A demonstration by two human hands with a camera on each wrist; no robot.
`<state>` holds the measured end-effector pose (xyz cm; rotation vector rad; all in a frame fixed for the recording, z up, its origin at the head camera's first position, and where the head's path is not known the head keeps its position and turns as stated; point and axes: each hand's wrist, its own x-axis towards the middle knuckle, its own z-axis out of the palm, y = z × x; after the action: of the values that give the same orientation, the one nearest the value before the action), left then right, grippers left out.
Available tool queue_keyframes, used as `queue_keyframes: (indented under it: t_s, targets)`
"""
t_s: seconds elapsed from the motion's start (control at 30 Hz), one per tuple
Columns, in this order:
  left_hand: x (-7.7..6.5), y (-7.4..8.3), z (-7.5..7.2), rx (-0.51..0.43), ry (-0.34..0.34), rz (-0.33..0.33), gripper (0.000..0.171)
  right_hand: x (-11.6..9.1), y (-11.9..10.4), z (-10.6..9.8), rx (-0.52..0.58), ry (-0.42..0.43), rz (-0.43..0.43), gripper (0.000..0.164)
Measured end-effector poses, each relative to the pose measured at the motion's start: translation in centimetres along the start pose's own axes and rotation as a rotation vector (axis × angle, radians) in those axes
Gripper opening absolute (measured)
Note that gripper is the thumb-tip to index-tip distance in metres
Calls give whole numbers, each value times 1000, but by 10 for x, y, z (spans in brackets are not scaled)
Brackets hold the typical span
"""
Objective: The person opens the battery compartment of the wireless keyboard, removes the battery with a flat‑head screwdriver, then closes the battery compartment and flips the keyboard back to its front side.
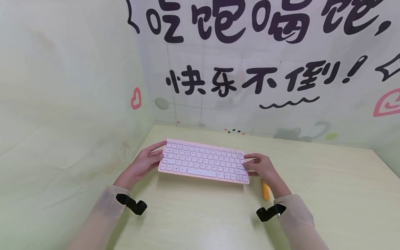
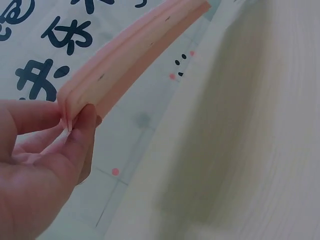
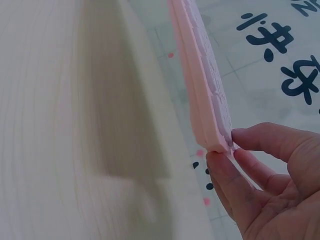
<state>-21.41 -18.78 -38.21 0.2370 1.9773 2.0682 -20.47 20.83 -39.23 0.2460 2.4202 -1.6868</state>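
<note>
Gripping at both ends: L hand (image 1: pixel 145 161) pinches one short edge of the pink kbd (image 1: pixel 203 159), R hand (image 1: pixel 261 166) pinches the opp. short edge, so neither's free from where I sit. Wrist views show me fingertips either side of that thin edge, both ends. Kbd is held up off the table (image 1: pixel 193 218), its shadow on the tabletop under it, keys tilted toward the head cam. Kbd's R end shows lower in head view; can't tell whether that's nearer or dropped.

Why held like this: I'd guess b/c it's long & thin, so one hand per end balances the wt. and keeps the tilt steady; end grips also leave most keys untouched, AFAICT. Orange stick (image 1: pixel 266 191) lies just near-side of the kbd's R end, partly hidden by the R wrist; no idea why it's there, maybe just out of the way.

Count: 1 kbd, 2 hands, 1 orange stick (that I can see), 1 table under the kbd, 2 black wrist units (image 1: pixel 132 204), one per wrist, both near-side of the kbd. Beyond the kbd, 1 lettered backdrop (image 1: pixel 218 113) w/ 2 lines of big dark characters; 1 pink heart (image 1: pixel 135 98) up & left of the kbd.
</note>
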Motion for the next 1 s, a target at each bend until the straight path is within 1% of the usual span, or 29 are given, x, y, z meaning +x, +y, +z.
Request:
queue_keyframes:
  t_s: [0.13, 0.27, 0.43, 0.53, 0.6, 0.73, 1.0]
  targets:
    - [-1, 6, 3, -51, -46, 17, 54, 0, 1, -1, -5, -1, 6, 39]
    - [-3, 11, 7, -85, -60, 21, 53, -1, 1, -1, -2, -4, -1, 40]
    - [-4, 13, 10, -52, -39, -2, 50, -2, 0, -1, 6, -5, -9, 41]
    - [-4, 14, 13, -32, -29, -2, 48, -2, 0, -2, 12, -5, -10, 41]
    - [-4, 15, 14, -36, -26, 4, 48, -2, 0, -2, 18, -7, -7, 41]
    - [-7, 20, 17, -64, -19, 28, 48, -1, 1, -2, 29, -9, 3, 42]
    - [-14, 36, 24, -96, 6, 98, 47, 2, 1, 0, 37, -19, 16, 43]
